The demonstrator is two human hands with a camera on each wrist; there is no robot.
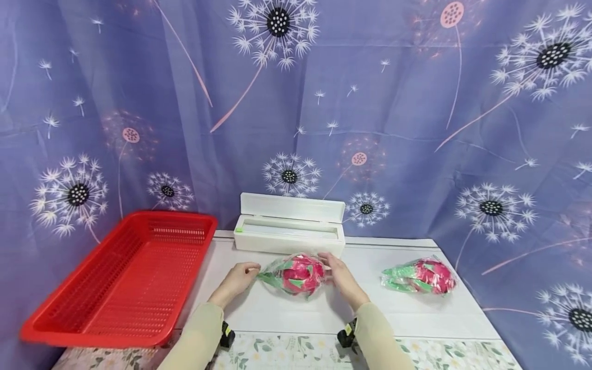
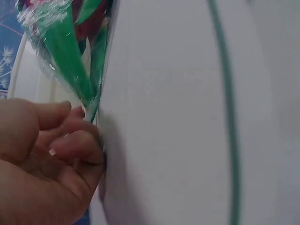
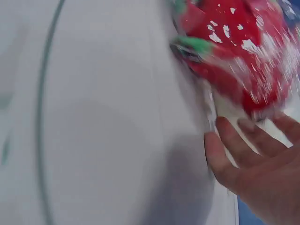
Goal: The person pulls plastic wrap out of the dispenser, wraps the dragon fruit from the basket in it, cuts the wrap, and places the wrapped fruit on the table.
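A dragon fruit (image 1: pixel 301 275) in clear plastic wrap lies in the middle of the white board, its red body to the right and its green leaf tips to the left. At those tips, my left hand (image 1: pixel 239 280) has curled fingers. The thumb and fingers gather at the narrow wrapped end of the green leaves (image 2: pixel 70 61) in the left wrist view. My right hand (image 1: pixel 344 280) is at the rounded red end, its fingers extended and spread. In the right wrist view, the fingertips (image 3: pixel 246 125) lie right below the shiny wrapped fruit (image 3: pixel 229 51).
Another wrapped dragon fruit (image 1: pixel 425 276) lies to the right. A white lidded box (image 1: pixel 289 241) stands open behind the middle fruit. At the left is a red perforated basket (image 1: pixel 139 288). Floral cloth (image 1: pixel 277 352) lies along the front, and a blue patterned curtain (image 1: pixel 398 103) hangs behind.
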